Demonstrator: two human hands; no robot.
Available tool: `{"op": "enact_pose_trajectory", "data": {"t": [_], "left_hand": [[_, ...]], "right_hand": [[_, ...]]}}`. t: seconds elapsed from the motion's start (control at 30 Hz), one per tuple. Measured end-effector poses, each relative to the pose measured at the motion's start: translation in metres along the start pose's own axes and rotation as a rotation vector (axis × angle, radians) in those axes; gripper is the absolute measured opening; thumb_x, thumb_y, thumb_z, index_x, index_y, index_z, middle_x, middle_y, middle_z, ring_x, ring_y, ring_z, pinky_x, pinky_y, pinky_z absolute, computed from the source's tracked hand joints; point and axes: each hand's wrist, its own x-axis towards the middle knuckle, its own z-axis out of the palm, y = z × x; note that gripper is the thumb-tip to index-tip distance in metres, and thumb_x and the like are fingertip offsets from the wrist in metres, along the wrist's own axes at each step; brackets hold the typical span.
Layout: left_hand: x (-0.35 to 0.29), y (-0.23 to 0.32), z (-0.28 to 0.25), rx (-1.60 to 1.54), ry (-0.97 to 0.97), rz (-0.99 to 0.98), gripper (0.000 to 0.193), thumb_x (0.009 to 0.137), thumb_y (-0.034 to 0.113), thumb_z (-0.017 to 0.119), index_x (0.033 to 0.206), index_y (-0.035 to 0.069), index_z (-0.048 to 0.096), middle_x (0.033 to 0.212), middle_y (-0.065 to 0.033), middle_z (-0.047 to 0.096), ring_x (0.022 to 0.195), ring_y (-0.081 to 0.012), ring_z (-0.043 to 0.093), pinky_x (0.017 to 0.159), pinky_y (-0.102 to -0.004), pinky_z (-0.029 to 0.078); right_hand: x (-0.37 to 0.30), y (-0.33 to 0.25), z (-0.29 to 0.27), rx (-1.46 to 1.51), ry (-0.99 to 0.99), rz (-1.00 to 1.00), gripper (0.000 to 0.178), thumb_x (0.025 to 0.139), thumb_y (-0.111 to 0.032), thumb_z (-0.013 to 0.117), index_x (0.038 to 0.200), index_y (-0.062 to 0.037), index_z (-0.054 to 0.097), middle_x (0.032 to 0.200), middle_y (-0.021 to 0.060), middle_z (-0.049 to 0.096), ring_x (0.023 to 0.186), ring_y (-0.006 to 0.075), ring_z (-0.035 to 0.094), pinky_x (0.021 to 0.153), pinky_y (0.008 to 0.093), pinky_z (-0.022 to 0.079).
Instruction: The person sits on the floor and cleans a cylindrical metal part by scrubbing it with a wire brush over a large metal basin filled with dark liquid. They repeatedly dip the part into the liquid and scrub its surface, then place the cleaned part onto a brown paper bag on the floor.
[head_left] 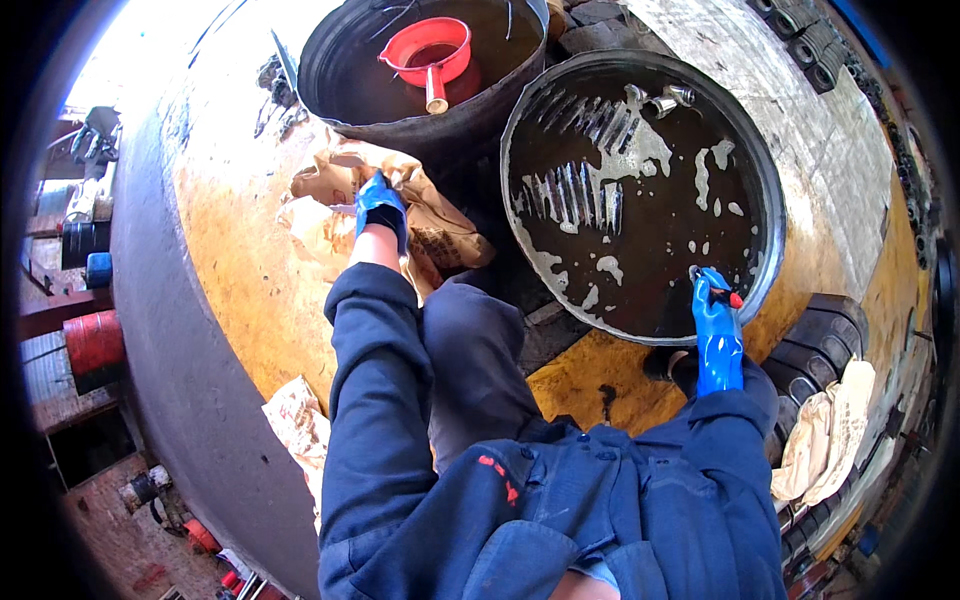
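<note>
My left hand (381, 212), in a blue glove, is at the crumpled mouth of a brown paper bag (440, 225); its fingers are hidden among the paper folds. My right hand (717, 325), in a long blue glove, is closed round a slim tool with a red end (736, 300), at the near right rim of a wide round tub (772, 215). The tool's other end is hard to make out. Dark liquid with patches of pale foam fills the tub. In it lie rows of slim shiny metal pieces (575, 197) and a few silvery fittings (668, 101) near the far rim.
A larger dark tub (340, 128) stands at the far left with liquid and a red dipper (428, 55) in it. Torn paper (298, 425) lies by my left arm. Pale work gloves (825, 435) rest on black ribbed parts (825, 345) at the right.
</note>
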Motion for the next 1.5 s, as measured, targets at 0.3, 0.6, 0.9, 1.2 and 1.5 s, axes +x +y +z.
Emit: {"op": "enact_pose_trajectory", "data": {"t": [0.3, 0.6, 0.9, 1.2, 1.5], "left_hand": [[-0.064, -0.029, -0.049, 0.879, -0.532, 0.146, 0.039, 0.096, 0.034, 0.065, 0.116, 0.001, 0.072, 0.117, -0.0209, 0.074, 0.11, -0.0363, 0.07, 0.093, -0.0446, 0.055], [-0.053, -0.065, -0.068, -0.703, -0.552, -0.3, 0.071, 0.097, 0.052, 0.064, 0.144, 0.0, 0.051, 0.135, -0.0217, 0.064, 0.119, -0.0345, 0.064, 0.102, -0.0447, 0.052], [-0.025, 0.032, -0.067, -0.827, -0.298, -0.294, 0.087, 0.09, 0.061, 0.072, 0.144, -0.004, 0.05, 0.14, -0.0233, 0.055, 0.12, -0.034, 0.06, 0.1, -0.0446, 0.052], [-0.007, 0.03, -0.041, 0.504, -0.216, 0.574, 0.044, 0.098, 0.005, 0.054, 0.141, 0.011, 0.058, 0.139, -0.0182, 0.063, 0.131, -0.0336, 0.059, 0.109, -0.0438, 0.048], [-0.05, 0.016, -0.086, 0.225, 0.074, 0.558, 0.067, 0.081, -0.005, 0.069, 0.146, 0.0, 0.053, 0.139, -0.026, 0.061, 0.131, -0.0413, 0.058, 0.113, -0.0427, 0.045]], "right_hand": [[0.006, -0.006, 0.007, 0.145, 0.002, 0.087, 0.017, 0.099, -0.006, 0.064, 0.114, 0.0029, 0.067, 0.111, 0.0157, 0.074, 0.101, 0.0228, 0.072, 0.09, 0.0354, 0.057], [0.012, -0.027, 0.007, 0.021, -0.071, 0.098, 0.022, 0.099, -0.012, 0.066, 0.115, 0.0019, 0.068, 0.106, 0.0131, 0.076, 0.097, 0.0211, 0.073, 0.088, 0.0338, 0.057], [0.003, 0.014, 0.007, 0.132, 0.014, 0.039, 0.02, 0.099, -0.009, 0.065, 0.115, 0.0022, 0.067, 0.106, 0.0121, 0.076, 0.098, 0.0211, 0.073, 0.087, 0.033, 0.057], [0.0, -0.013, -0.009, 0.088, -0.087, 0.149, 0.024, 0.102, -0.011, 0.063, 0.121, 0.0034, 0.065, 0.11, 0.0135, 0.074, 0.101, 0.0202, 0.071, 0.089, 0.0332, 0.057], [0.007, -0.017, 0.0, 0.102, -0.059, 0.146, 0.023, 0.1, -0.015, 0.065, 0.117, 0.0008, 0.068, 0.106, 0.0113, 0.074, 0.096, 0.0184, 0.072, 0.086, 0.0321, 0.057]]}}
